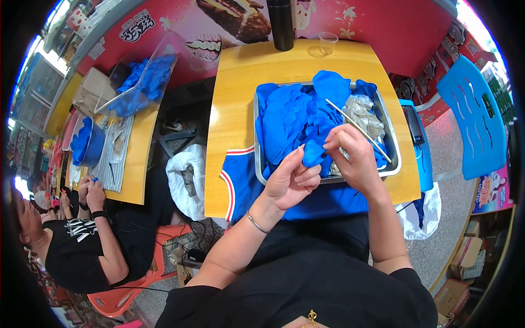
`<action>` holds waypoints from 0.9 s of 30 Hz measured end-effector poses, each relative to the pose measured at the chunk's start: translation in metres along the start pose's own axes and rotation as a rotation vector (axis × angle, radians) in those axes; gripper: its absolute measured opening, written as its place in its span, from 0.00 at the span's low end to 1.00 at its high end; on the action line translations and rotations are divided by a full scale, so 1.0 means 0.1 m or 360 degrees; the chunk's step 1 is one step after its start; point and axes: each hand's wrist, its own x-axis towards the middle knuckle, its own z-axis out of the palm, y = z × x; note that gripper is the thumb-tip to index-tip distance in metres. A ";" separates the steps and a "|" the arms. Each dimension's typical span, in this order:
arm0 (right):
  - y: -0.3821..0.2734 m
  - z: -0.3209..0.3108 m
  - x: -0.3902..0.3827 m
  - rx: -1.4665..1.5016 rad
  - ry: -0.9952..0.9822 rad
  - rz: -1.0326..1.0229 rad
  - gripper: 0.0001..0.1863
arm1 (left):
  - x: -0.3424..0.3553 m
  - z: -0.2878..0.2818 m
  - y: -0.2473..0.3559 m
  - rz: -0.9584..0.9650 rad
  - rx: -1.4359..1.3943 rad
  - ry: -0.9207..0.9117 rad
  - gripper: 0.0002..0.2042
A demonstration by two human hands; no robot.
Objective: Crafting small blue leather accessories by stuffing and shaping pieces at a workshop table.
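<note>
A small blue fabric piece [313, 153] is pinched between my two hands, above the front part of a metal tray [398, 164]. My left hand [292, 177] grips its left side with thumb and fingers. At its upper right edge, the fingertips of my right hand [354, 156] are closed on it. Heaped blue cloth pieces [284, 117] fill the tray's left and middle. Crumpled greyish material [363, 113] lies on the right side. A thin wooden stick [358, 130] slants over the tray, passing behind my right hand.
Under the tray, a blue garment with striped trim [239, 177] covers the table's [235, 98] front edge. A black bottle [281, 27] and a clear cup [327, 42] stand at the back. On the left, a co-worker [82, 246] sits at another table. A blue chair [481, 120] is at right.
</note>
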 end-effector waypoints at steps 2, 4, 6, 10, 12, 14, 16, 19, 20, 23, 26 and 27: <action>0.05 -0.02 -0.01 0.0017 -0.0068 -0.0005 0.07 | -0.01 0.05 0.02 -0.0023 0.0118 0.0059 0.07; 0.11 -0.06 -0.04 0.0035 -0.0135 -0.0011 0.06 | -0.01 0.14 0.06 -0.0045 0.0238 0.0118 0.09; 0.16 -0.11 -0.06 0.0869 -0.0305 0.0297 0.06 | -0.01 0.22 0.11 -0.0081 0.0794 0.0205 0.11; 0.10 -0.12 -0.04 0.1030 -0.0457 0.0562 0.15 | -0.02 0.24 0.16 0.0003 0.1117 0.0398 0.11; 0.11 -0.14 -0.02 0.1091 -0.0533 0.0655 0.15 | -0.02 0.18 0.17 0.0012 0.1103 0.0376 0.12; 0.13 -0.13 -0.02 0.1164 -0.0594 0.0785 0.17 | -0.01 0.18 0.17 0.0031 0.1158 0.0361 0.11; 0.12 -0.12 -0.02 0.1248 -0.0594 0.0916 0.16 | 0.00 0.18 0.18 0.0002 0.1214 0.0380 0.10; 0.17 -0.09 -0.01 0.1314 -0.0654 0.0986 0.13 | 0.00 0.17 0.18 -0.0030 0.1190 0.0376 0.10; 0.19 -0.09 0.00 0.1297 -0.0712 0.0928 0.11 | 0.00 0.17 0.17 -0.0038 0.1109 0.0353 0.10; 0.23 -0.11 -0.01 0.1355 -0.0755 0.0810 0.08 | -0.01 0.19 0.14 -0.0083 0.1088 0.0270 0.08; 0.22 -0.11 -0.03 0.1404 -0.0736 0.0784 0.07 | -0.02 0.19 0.14 -0.0125 0.1057 0.0296 0.11; 0.19 -0.11 -0.03 0.1405 -0.0736 0.0784 0.07 | -0.03 0.19 0.15 -0.0125 0.1057 0.0296 0.11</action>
